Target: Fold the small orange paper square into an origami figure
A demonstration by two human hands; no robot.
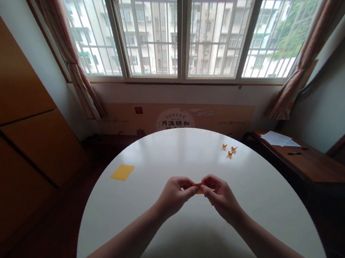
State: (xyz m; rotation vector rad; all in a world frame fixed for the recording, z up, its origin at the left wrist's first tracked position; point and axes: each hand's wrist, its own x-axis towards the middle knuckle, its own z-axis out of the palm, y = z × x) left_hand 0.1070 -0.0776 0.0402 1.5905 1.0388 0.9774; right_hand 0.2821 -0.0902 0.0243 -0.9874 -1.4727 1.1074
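Note:
A small piece of folded orange-yellow paper (199, 191) is pinched between my two hands, over the middle of the white round table (164, 152). My left hand (178, 192) grips its left end between thumb and forefinger. From the other side, the thumb and fingers of my right hand (217, 192) close on the right end. Fingers cover most of the paper, so its folds are hard to make out. Three small folded orange paper figures (230, 154), bird-like in outline, stand near the far right edge. A flat yellow paper square (122, 172) lies at the left.
Beyond the table, a printed cardboard panel (149, 118) leans under a barred window (182, 35). A wooden desk (317, 160) with white sheets (278, 138) stands at the right. An orange-brown cabinet (13, 141) rises on the left.

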